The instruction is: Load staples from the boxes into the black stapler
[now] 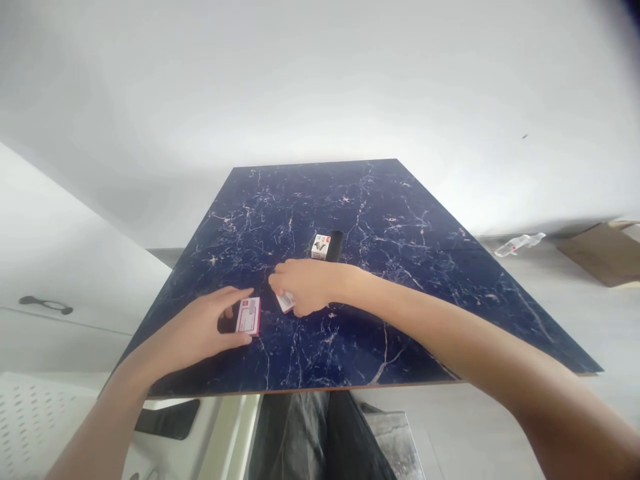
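A small white box with red edges (249, 316) lies on the dark blue marbled table. My left hand (215, 320) curves around it from the left, thumb near its front edge and fingertips near its back edge, with the fingers apart. Just to the right, my right hand (307, 285) is closed on a second small white and red box (286, 302), mostly hidden under the fingers and tilted. Beyond the right hand stands a small white box with a dark picture and red marks (321, 247). A black object (336, 245) sits right against it, partly hidden.
The table (320, 193) has a pale wall behind it. On the left is a white cabinet with a dark handle (46, 305). A clear plastic item (519, 245) and a cardboard piece (603, 253) lie on the right, past the table edge. My legs (310, 433) are below the front edge.
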`<state>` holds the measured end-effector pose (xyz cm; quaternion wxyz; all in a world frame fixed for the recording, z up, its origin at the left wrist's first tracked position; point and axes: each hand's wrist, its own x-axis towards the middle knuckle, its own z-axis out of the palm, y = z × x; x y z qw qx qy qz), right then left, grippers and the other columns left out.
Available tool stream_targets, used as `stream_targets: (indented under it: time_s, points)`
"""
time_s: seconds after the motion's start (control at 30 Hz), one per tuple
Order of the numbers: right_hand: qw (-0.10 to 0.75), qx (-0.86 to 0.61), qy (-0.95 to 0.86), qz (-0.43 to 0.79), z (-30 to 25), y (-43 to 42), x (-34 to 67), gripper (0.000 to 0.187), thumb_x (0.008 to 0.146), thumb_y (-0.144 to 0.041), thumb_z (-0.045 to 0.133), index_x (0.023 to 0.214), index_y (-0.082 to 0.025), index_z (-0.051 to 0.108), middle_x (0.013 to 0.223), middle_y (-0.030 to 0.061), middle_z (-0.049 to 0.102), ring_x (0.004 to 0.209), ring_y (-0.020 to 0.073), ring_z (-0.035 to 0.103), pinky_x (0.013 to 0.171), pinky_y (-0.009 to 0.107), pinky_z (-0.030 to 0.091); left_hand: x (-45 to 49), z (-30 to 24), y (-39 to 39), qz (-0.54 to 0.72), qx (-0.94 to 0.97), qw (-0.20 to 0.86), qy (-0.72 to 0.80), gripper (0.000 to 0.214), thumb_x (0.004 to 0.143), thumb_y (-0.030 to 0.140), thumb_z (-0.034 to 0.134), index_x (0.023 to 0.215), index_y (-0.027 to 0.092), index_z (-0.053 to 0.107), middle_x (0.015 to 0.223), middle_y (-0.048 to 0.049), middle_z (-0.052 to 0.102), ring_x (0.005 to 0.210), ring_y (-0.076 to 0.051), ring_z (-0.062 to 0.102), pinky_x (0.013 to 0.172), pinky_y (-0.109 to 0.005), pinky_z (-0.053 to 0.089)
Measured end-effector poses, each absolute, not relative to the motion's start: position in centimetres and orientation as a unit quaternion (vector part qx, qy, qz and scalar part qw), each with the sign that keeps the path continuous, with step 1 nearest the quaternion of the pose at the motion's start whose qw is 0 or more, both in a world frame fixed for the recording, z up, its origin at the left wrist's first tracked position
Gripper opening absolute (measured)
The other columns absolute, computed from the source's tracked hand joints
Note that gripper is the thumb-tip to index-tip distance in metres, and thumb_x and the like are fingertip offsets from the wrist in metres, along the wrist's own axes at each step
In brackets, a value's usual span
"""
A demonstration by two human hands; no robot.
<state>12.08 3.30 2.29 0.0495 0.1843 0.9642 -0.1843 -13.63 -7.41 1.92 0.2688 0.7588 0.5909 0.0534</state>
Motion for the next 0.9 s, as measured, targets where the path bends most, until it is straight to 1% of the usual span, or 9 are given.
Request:
stream_targets:
  time_s: [0.13, 0.23, 0.33, 0.4, 0.5, 0.57, 0.7, 0.8, 0.9]
  points:
    - [-0.01, 0.237, 0.961, -0.142, 2.1, 3.0, 13.2, 0.049, 0.07, -0.043, 0.083, 0.104, -0.015, 0.061, 0.097, 0.0126, 0.065, 0.099, 0.0332, 0.057, 0.089, 0.046, 0.049, -11.0, 2.6, -5.6, 0.127, 0.762, 0.171, 0.611, 0.074, 0.085, 0.063, 0.07, 0.15, 0.031, 0.051, 0.138, -0.0093, 0.065, 0.117, -0.033, 0.066, 0.096, -0.044, 0.055]
    - [-0.083, 0.25, 0.948, -0.178, 2.9, 2.5, 15.8, 0.053, 0.07, -0.039, 0.084, 0.11, -0.016, 0.057, 0.118, 0.0155, 0.062, 0.12, 0.0356, 0.051, 0.104, 0.05, 0.044, -8.5, 2.3, -3.2, 0.097, 0.832, 0.169, 0.519, 0.062, 0.087, 0.059, 0.069, 0.14, 0.028, 0.059, 0.138, -0.0092, 0.065, 0.125, -0.034, 0.061, 0.106, -0.049, 0.048]
    - [-0.184, 0.379, 0.879, -0.226, 3.8, 1.6, 19.4, 0.048, 0.082, -0.03, 0.071, 0.125, -0.018, 0.052, 0.141, 0.0156, 0.053, 0.134, 0.0328, 0.046, 0.109, 0.047, 0.043, -7.6, 1.7, -1.1, 0.052, 0.866, 0.221, 0.446, 0.072, 0.083, 0.057, 0.074, 0.147, 0.032, 0.053, 0.158, -0.0085, 0.047, 0.139, -0.035, 0.051, 0.111, -0.047, 0.045]
    - [-0.212, 0.516, 0.79, -0.252, 3.4, 1.1, 21.0, 0.049, 0.091, -0.035, 0.062, 0.135, -0.017, 0.049, 0.142, 0.0173, 0.054, 0.126, 0.032, 0.056, 0.102, 0.046, 0.049, -7.5, 1.1, -0.2, 0.053, 0.861, 0.248, 0.441, 0.074, 0.081, 0.053, 0.077, 0.148, 0.033, 0.051, 0.162, -0.0076, 0.043, 0.141, -0.035, 0.05, 0.109, -0.046, 0.046]
    - [-0.187, 0.599, 0.694, -0.352, 1.2, 0.6, 21.3, 0.051, 0.097, -0.048, 0.056, 0.136, -0.015, 0.054, 0.133, 0.0187, 0.06, 0.094, 0.0264, 0.07, 0.079, 0.04, 0.058, -6.3, 0.5, 0.6, 0.074, 0.845, 0.279, 0.451, 0.065, 0.081, 0.048, 0.077, 0.14, 0.032, 0.054, 0.143, -0.0072, 0.061, 0.122, -0.032, 0.064, 0.097, -0.042, 0.053]
    - [-0.208, 0.591, 0.678, -0.386, -0.6, 0.6, 20.4, 0.044, 0.097, -0.046, 0.056, 0.13, -0.016, 0.06, 0.129, 0.0166, 0.063, 0.081, 0.021, 0.07, 0.068, 0.033, 0.059, -4.5, 0.2, 0.9, 0.097, 0.841, 0.273, 0.456, 0.064, 0.081, 0.048, 0.077, 0.138, 0.029, 0.054, 0.134, -0.0081, 0.065, 0.112, -0.031, 0.068, 0.089, -0.041, 0.054]
    - [-0.277, 0.59, 0.644, -0.4, -2.4, 0.9, 18.8, 0.032, 0.093, -0.035, 0.061, 0.119, -0.017, 0.063, 0.119, 0.0115, 0.067, 0.073, 0.0167, 0.07, 0.056, 0.027, 0.059, -1.4, -0.2, 1.5, 0.113, 0.843, 0.263, 0.456, 0.077, 0.078, 0.043, 0.08, 0.145, 0.024, 0.048, 0.138, -0.0125, 0.062, 0.113, -0.035, 0.067, 0.085, -0.042, 0.055]
    - [-0.286, 0.579, 0.618, -0.449, -2.3, 1.1, 19.2, 0.035, 0.091, -0.039, 0.065, 0.118, -0.017, 0.06, 0.109, 0.009, 0.07, 0.067, 0.0162, 0.07, 0.052, 0.028, 0.061, -1.5, -0.5, 1.7, 0.127, 0.838, 0.288, 0.447, 0.094, 0.077, 0.045, 0.082, 0.156, 0.028, 0.036, 0.147, -0.013, 0.056, 0.123, -0.036, 0.063, 0.09, -0.044, 0.055]
    - [-0.276, 0.563, 0.623, -0.467, -2.1, 1.3, 20.0, 0.034, 0.091, -0.042, 0.068, 0.112, -0.017, 0.058, 0.099, 0.0071, 0.071, 0.062, 0.0166, 0.07, 0.051, 0.03, 0.061, -2.6, -1.2, 1.7, 0.139, 0.845, 0.267, 0.442, 0.09, 0.083, 0.045, 0.077, 0.16, 0.03, 0.031, 0.154, -0.0131, 0.051, 0.133, -0.037, 0.056, 0.097, -0.047, 0.053]
